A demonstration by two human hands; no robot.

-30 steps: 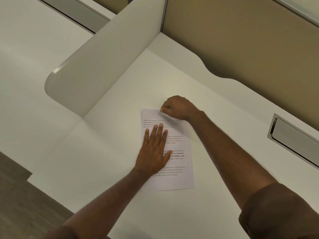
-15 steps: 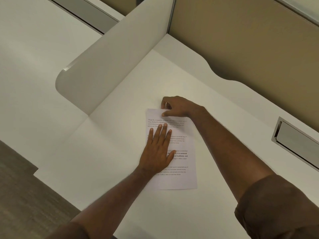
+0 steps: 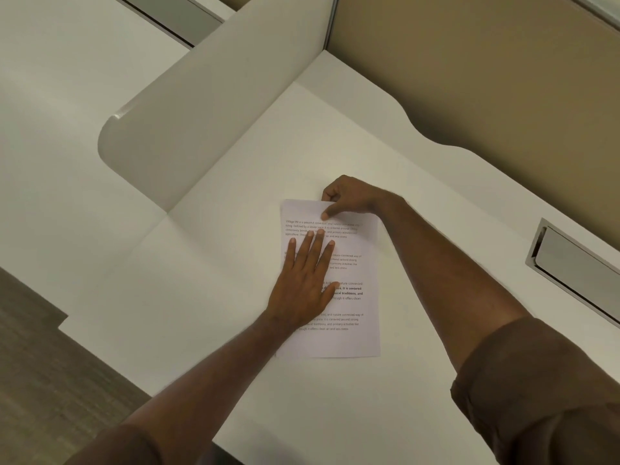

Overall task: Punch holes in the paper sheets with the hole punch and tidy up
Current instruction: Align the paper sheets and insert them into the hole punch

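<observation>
White printed paper sheets (image 3: 360, 337) lie flat in the middle of the white desk (image 3: 235, 280), long side running away from me. My left hand (image 3: 307, 280) rests flat on the sheets, fingers stretched out and close together, pressing them down. My right hand (image 3: 349, 198) is at the sheets' far edge, thumb on top of the paper and fingers curled behind the edge, pinching it. No hole punch is in view.
A white divider panel (image 3: 208, 105) stands at the desk's left. A tan partition wall (image 3: 486, 68) runs along the back. A recessed metal cable flap (image 3: 577, 263) sits in the desk at the right. The floor (image 3: 30, 370) shows at lower left.
My right hand has gone from a fist on the top edge to a pinch with the thumb on the paper. The left hand stays flat on the sheets.
</observation>
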